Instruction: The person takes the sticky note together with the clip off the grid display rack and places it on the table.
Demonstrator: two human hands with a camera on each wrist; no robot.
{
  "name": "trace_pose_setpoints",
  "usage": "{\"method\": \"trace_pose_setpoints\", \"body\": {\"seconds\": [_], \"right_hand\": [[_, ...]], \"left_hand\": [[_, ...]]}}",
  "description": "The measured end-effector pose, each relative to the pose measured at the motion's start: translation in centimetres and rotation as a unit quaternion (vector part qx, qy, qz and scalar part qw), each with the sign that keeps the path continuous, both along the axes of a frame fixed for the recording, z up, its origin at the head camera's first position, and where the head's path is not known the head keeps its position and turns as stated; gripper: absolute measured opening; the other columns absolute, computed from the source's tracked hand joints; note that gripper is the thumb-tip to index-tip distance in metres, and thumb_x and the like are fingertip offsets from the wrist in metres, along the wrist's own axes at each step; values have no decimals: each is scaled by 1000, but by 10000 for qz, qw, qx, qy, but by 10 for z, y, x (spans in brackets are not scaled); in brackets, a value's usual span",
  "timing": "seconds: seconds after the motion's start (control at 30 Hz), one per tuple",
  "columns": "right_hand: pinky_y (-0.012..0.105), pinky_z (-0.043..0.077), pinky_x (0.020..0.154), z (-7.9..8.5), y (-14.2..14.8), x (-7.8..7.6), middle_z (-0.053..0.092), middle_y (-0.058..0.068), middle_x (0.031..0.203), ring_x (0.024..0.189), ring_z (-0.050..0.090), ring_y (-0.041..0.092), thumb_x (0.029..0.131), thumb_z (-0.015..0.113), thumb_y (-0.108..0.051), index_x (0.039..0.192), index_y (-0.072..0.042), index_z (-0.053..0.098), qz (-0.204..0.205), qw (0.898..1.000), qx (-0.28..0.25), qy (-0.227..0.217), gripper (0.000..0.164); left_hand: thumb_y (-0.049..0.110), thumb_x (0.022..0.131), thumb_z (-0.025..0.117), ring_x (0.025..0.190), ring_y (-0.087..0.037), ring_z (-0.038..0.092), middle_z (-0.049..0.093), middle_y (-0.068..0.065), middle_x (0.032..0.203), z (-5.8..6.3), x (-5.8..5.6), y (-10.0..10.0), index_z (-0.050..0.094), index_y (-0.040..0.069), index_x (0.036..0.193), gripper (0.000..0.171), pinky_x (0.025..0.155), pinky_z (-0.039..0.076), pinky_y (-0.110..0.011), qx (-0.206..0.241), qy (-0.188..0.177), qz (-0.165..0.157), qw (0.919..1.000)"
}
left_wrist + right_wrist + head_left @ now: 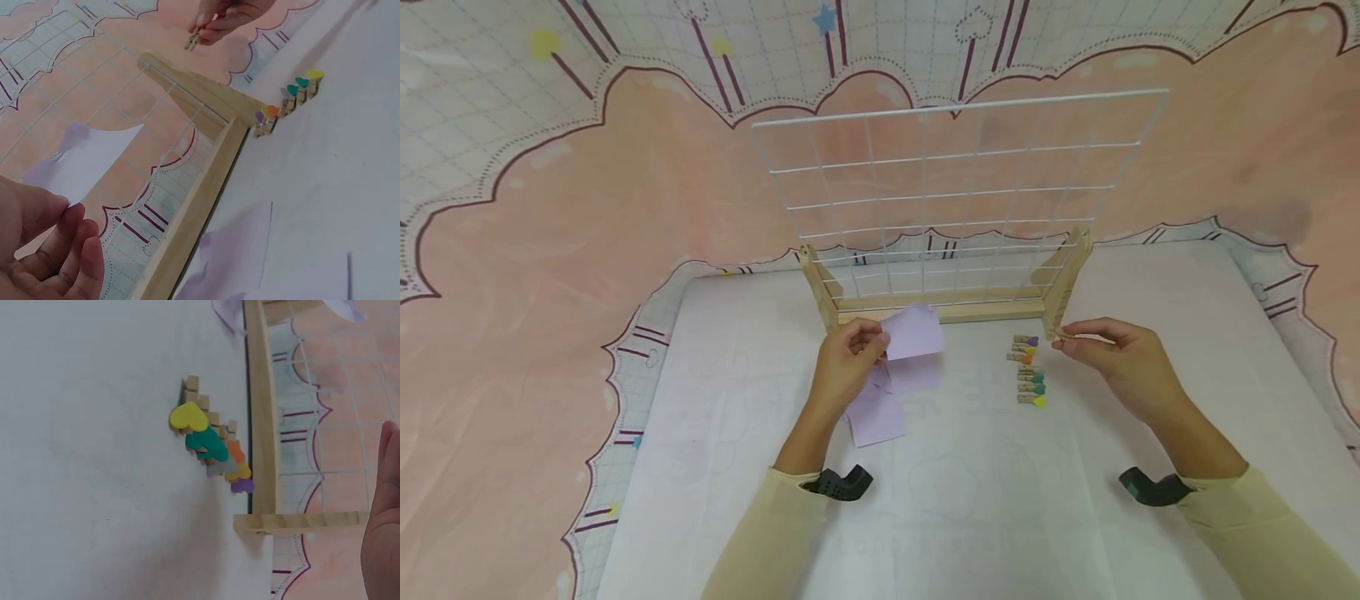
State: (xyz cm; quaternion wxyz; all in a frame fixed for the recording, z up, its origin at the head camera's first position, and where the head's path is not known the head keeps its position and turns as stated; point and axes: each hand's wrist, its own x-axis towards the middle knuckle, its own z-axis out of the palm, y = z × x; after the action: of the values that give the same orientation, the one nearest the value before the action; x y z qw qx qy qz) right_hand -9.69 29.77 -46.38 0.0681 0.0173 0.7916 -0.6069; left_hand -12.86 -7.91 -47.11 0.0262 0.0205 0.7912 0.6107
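Observation:
Between thumb and fingers my left hand pinches a light purple paper note, lifted just in front of the stand's wooden base. More purple notes lie overlapping on the table below that hand. My right hand is by the stand's right foot and pinches a small wooden clothespin at the fingertips. Left of this hand, several mini clothespins lie in a column, with yellow, green, grey, orange and purple heart tops. In the right wrist view only the hand's edge shows; its clothespin is out of sight.
A white wire grid stands upright at the back in a wooden base with side feet. The white table stretches toward me. A peach patterned cloth hangs behind and around it.

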Motion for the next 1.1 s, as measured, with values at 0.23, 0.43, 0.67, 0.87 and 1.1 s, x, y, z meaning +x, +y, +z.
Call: {"method": "trace_pose_setpoints", "body": {"seconds": [0.23,0.43,0.67,0.87,1.1], "right_hand": [[19,59,84,-7,-3,8,73,-6,106,94,75,5,98,69,-14,123,13,62,241,9976,-622,167,37],[17,60,79,-16,0,13,73,-8,101,88,72,5,100,66,-13,120,9,65,254,9975,-192,639,30],[20,60,84,-21,1,19,73,-4,106,94,74,7,100,66,-14,120,9,66,236,9983,-460,267,31],[14,57,84,-23,-1,26,72,-8,109,97,70,1,96,73,-25,121,0,68,232,9993,304,59,35],[15,57,85,-32,0,29,71,-12,110,97,71,1,98,70,-27,122,1,67,407,9989,195,-132,37]], "left_hand": [[11,95,71,80,-15,67,70,-12,94,-13,6,-5,71,1,106,15,74,62,-35,-206,-9,110,9997],[11,95,71,79,-30,69,70,-9,88,-24,11,-8,70,3,105,13,70,61,-33,-135,-228,156,9995],[11,94,72,70,-28,67,70,-7,81,-34,16,-6,70,4,102,11,57,53,-23,-283,-439,225,9984],[12,94,72,70,-26,67,72,-8,82,-40,21,-4,71,4,101,11,53,51,-22,-538,-553,244,9967],[13,94,71,65,-20,65,73,-8,81,-43,23,-3,70,4,100,10,52,51,-22,-671,-619,257,9955]]}}
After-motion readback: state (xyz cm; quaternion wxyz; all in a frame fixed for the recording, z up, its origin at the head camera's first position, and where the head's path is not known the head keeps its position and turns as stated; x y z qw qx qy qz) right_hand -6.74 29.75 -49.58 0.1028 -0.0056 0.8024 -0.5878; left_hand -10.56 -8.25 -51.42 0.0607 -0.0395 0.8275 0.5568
